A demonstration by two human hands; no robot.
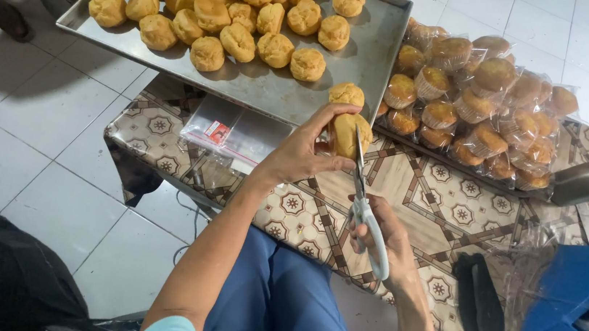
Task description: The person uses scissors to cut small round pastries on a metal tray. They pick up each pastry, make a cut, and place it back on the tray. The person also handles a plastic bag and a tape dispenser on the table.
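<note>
The left hand (pixel 303 152) was closed around a round golden pastry puff (pixel 347 133), thumb under and fingers curled over its near side, holding it just above the patterned surface (pixel 444 203) and right beside the near corner of the metal tray (pixel 371 57). It seemed held out that way to offer its bare side to the blades. The right hand (pixel 381 240) gripped a pair of white-handled scissors (pixel 363 202), fingers through the loops and closed about them, with the blades pointed up and away so that their tips met the puff's right edge. The blades looked nearly shut; whether they had entered the crust could not be told.

The puff itself was a rough ball with a lumpy, cracked crust, deep yellow-brown, much like the many others (pixel 237 13) heaped on the tray, which rested tilted with its near end over the surface. One more puff (pixel 346 93) sat alone at the tray's near corner, just above the held one, probably close by for easy reach.

A flat clear plastic bag (pixel 232 133) lay under the tray's near edge. To the right, a pile of pastries wrapped in clear film (pixel 483 105) sat well apart from the bare ones. A blue device (pixel 572 297) stood at the far right of the surface.
</note>
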